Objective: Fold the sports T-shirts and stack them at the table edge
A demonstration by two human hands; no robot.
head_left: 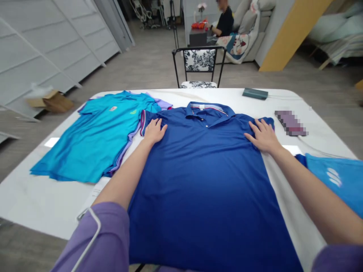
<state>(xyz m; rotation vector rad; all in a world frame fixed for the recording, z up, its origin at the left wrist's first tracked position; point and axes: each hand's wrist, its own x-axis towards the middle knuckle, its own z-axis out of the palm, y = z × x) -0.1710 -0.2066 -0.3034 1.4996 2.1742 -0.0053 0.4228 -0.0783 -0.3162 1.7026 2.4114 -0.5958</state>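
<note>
A dark blue polo shirt (210,177) lies spread on the white table, its collar at the far side and its hem toward me. My left hand (154,131) rests flat on the shoulder by the left sleeve, which has a striped cuff. On the opposite shoulder lies my right hand (263,135), fingers spread on the fabric near the sleeve. Slight wrinkles run across the chest between them. To the left is a pile of shirts with a turquoise T-shirt (93,139) on top and purple fabric showing beneath. A lighter blue folded garment (337,177) sits at the right, partly behind my right forearm.
The white table (25,200) also holds a dark green box-shaped object (255,93) and a blurred phone-like object (290,122) with a cable. A patterned chair (200,62) stands beyond the far edge. Farther back, a person (225,22) sits beside a sofa. A cardboard box (51,101) lies on the floor.
</note>
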